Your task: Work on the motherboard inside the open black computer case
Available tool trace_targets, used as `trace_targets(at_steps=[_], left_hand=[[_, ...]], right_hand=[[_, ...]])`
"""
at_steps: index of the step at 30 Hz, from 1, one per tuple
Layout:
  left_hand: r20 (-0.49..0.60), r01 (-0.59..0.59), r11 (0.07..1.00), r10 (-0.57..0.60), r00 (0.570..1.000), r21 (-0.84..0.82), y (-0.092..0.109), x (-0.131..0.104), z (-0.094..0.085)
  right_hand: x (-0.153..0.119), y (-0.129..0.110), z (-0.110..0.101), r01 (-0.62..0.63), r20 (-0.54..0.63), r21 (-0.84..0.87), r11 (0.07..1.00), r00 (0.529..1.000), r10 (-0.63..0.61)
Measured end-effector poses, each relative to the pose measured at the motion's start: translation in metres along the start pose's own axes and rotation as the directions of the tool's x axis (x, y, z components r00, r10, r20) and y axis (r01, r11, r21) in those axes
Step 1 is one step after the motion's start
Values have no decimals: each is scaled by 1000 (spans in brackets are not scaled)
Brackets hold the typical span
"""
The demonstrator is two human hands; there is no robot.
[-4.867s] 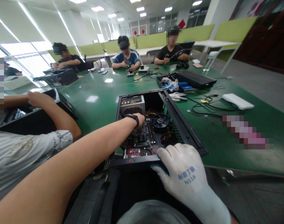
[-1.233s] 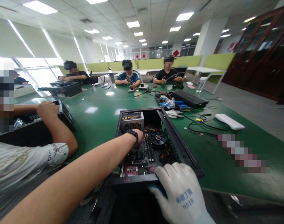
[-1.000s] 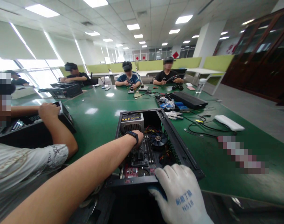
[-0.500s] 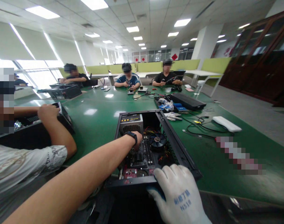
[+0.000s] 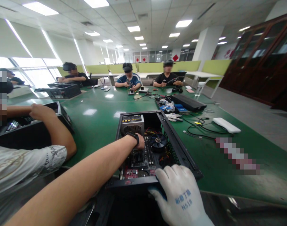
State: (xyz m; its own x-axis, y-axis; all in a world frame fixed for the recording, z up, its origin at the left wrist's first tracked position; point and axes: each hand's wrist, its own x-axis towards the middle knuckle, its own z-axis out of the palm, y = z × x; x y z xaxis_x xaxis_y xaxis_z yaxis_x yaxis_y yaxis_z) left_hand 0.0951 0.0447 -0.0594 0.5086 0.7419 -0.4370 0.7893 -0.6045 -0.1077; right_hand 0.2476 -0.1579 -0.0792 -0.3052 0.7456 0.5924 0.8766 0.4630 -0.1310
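Observation:
An opened black computer case (image 5: 184,153) lies on its side in front of me, its inside facing up. My left hand (image 5: 140,142), bare with a dark band on the wrist, reaches down into it beside the power supply (image 5: 132,127) and the motherboard (image 5: 140,159). Its fingers point away and down, so what they touch is hidden. To the right of that hand sits a round black cooling fan (image 5: 158,142). My right hand (image 5: 178,191), in a whitish work glove, is closed over the case's near edge, thumb below the rim.
At left, a person's arm (image 5: 61,135) rests on another black case (image 5: 23,135). Beyond my case on the green table (image 5: 96,125) lie a glove (image 5: 174,117), a tool tray (image 5: 168,105), black cables (image 5: 195,125) and a white oblong object (image 5: 226,125). Several people sit across.
My left hand has shifted very slightly within the case. My right hand keeps its place on the near edge. The neighbour's hand at left has moved a little to the left.

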Motion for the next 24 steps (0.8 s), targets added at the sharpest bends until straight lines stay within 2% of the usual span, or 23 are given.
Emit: trace_targets(at_steps=[2, 4, 6, 9, 11, 14, 16, 19, 24], left_hand=[[77, 35, 998, -40, 996, 61, 2, -3, -5], [41, 105, 994, -107, 993, 36, 3, -6, -9], [-27, 145, 989, -146, 989, -25, 2, -8, -12], [-165, 134, 986, -149, 975, -101, -2, -10, -15], [-300, 108, 986, -143, 943, -129, -6, -13, -19], [-473, 105, 987, -150, 868, -120, -15, -22, -30], [-538, 105, 992, -126, 834, -70, -23, -31, -40], [-587, 138, 984, -176, 790, -109, -35, -47, -53], [-676, 179, 956, -291, 677, -232, -46, -68, -61]], right_hand=[[1, -1, 0, -4, 3, 0, 1000, 1000, 4], [1, -1, 0, -10, 3, 7, 1000, 1000, 10], [2, -2, 0, -23, -6, 7, 1000, 1000, 23], [2, -3, 1, -46, -4, -4, 999, 999, 46], [3, -2, 2, -55, 13, -14, 998, 998, 55], [13, 3, 5, -59, 62, -37, 998, 996, 61], [28, 9, 8, -58, 117, -73, 996, 991, 66], [60, 20, 19, -42, 191, -161, 986, 979, 73], [129, 43, 57, -21, 244, -240, 971, 966, 81]])
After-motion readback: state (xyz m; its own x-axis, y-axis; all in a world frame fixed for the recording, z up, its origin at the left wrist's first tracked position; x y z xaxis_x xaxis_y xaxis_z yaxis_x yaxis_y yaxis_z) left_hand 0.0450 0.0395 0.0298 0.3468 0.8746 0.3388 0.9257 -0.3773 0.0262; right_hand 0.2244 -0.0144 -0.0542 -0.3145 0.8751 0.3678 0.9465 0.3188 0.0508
